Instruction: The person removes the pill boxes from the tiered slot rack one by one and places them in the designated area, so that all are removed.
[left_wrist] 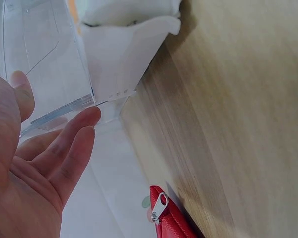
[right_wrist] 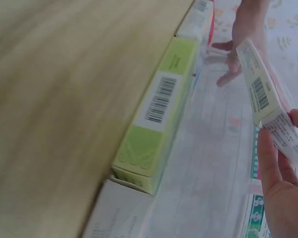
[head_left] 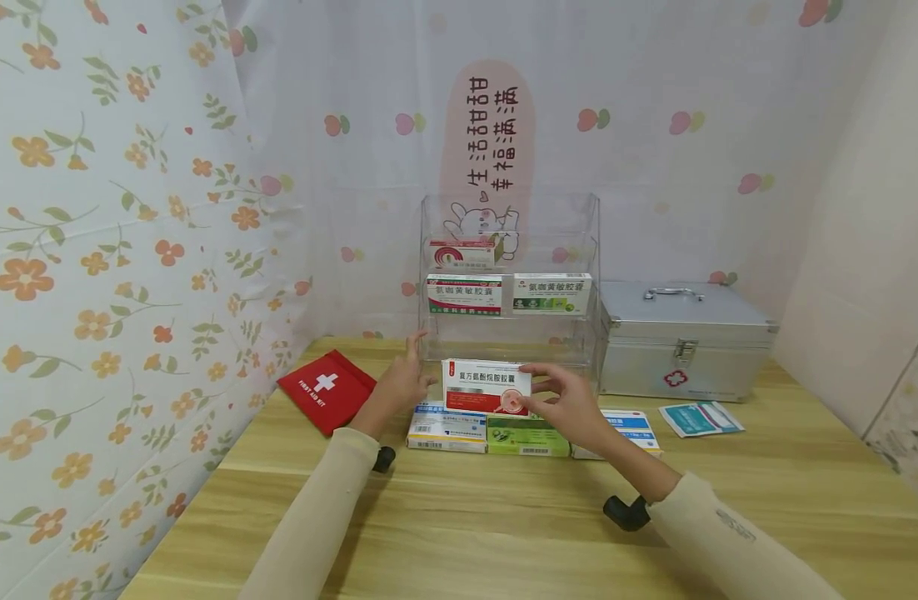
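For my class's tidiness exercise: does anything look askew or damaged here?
The red pouch lies slanted, while the front boxes line up straight. In the left wrist view, a white box's end looks wavy-edged, perhaps bent.

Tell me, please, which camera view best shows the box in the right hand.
The head view: there the box shows its printed front nearly whole. The right wrist view shows its barcoded side; the left wrist view, nothing.
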Demonstrator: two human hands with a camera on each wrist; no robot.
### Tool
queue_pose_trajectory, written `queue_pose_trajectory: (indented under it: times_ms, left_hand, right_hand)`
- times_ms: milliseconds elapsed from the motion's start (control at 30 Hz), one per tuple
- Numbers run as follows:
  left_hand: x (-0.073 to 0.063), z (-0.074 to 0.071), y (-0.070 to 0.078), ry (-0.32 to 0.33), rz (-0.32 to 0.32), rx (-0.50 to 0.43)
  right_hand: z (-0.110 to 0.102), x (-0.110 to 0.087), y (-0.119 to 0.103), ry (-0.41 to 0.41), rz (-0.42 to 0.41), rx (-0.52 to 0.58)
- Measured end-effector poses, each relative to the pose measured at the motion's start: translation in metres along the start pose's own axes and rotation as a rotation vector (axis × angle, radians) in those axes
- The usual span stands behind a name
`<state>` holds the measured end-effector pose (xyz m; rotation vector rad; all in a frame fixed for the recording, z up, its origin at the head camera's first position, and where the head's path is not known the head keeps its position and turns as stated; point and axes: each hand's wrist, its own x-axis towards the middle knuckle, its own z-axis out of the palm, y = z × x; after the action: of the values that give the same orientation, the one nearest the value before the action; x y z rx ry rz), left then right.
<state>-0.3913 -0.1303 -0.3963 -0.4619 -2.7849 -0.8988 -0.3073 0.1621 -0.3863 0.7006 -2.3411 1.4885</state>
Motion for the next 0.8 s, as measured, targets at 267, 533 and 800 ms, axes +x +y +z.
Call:
queue_pose_trajectory:
  times_ms: [267, 533, 800]
  left_hand:
    - [0.000, 0.000, -0.001, -0.017, -0.014, 0.013]
    - [0.001, -0.001, 0.000, -0.002, 0.003, 0.019]
    - [0.001, -0.003, 0.000, -0.035, -0.025, 0.020]
  right_hand:
    - [0.003, -0.017, -0.001, -0.075, 0.060, 0.075]
    - [0.007, -0.028, -0.007, -0.167, 0.145, 0.155]
    - [0.015, -0.037, -0.019, -0.263, 0.237, 0.197]
